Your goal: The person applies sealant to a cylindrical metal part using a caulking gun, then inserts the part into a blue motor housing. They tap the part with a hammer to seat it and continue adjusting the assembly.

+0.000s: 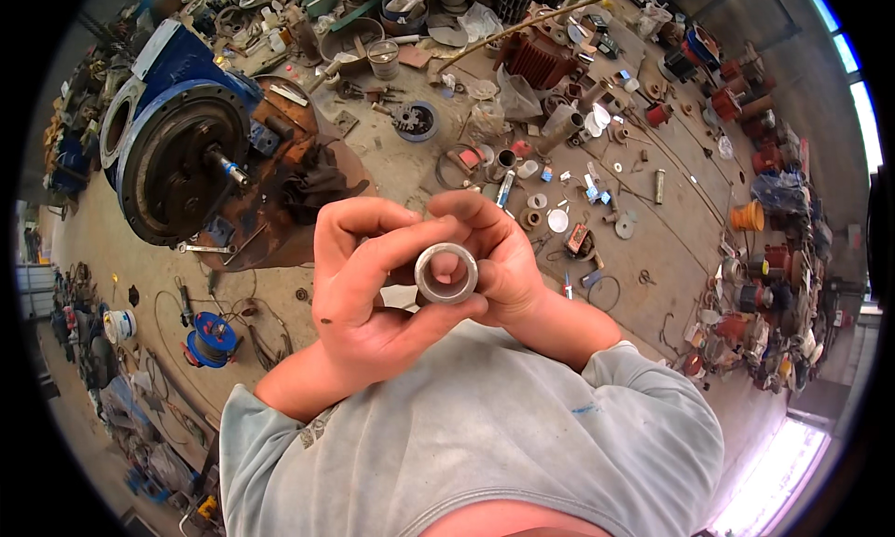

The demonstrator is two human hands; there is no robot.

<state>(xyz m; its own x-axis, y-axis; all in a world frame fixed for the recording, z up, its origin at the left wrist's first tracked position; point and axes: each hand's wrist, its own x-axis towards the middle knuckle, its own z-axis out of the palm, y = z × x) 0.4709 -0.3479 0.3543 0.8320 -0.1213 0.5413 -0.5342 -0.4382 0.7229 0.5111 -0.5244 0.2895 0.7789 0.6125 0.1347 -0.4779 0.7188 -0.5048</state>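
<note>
Up close in front of my chest, a grey metal sleeve (420,274) is held with its round bore facing up toward me. The fingers and thumb of my left hand (354,290) close on it from the left. From the right, my right hand (513,267) has its curled fingers and thumb against the same piece. A fingertip shows inside the bore; I cannot tell which hand it belongs to. The sleeve's far end is hidden behind the fingers.
At the left, a large blue pump housing (182,164) with a protruding shaft sits on a rusty stand (331,155), with a wrench (207,249) at its edge. A blue cable reel (213,337) lies below. Tools, cups and motor parts cover the floor ahead and right.
</note>
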